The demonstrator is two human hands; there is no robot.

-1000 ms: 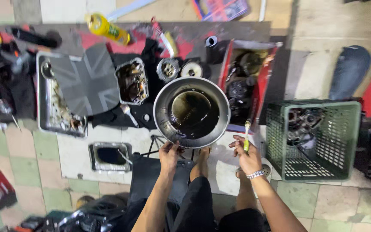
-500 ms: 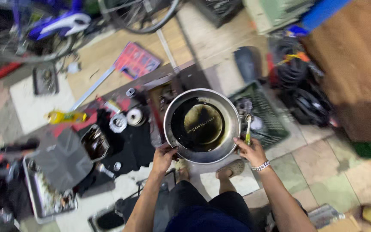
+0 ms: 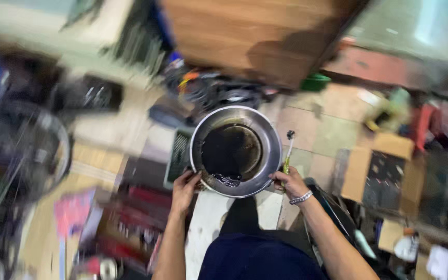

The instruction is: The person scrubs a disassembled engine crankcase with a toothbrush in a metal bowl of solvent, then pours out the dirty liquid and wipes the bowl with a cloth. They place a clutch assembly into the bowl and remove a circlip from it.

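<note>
I carry a round metal basin (image 3: 257, 122) with dark oily liquid and a dark clump at its near side. My left hand (image 3: 184, 190) grips the basin's near-left rim. My right hand (image 3: 289, 182) grips the near-right rim and also pinches a thin yellow-green handled tool (image 3: 288, 153) that sticks up beside the basin. A beaded bracelet sits on my right wrist. The picture is blurred by motion.
A large wooden board or cabinet (image 3: 245, 36) lies ahead. A green crate (image 3: 178, 155) and tangled cables (image 3: 208, 91) lie under and beyond the basin. Cardboard boxes (image 3: 379, 166) are at right, a wheel (image 3: 22, 150) and red clutter (image 3: 125, 223) at left.
I have turned to the right while carrying the basin; the trays and mat with parts have slid out of view, and the wooden board and cardboard boxes have come in.
</note>
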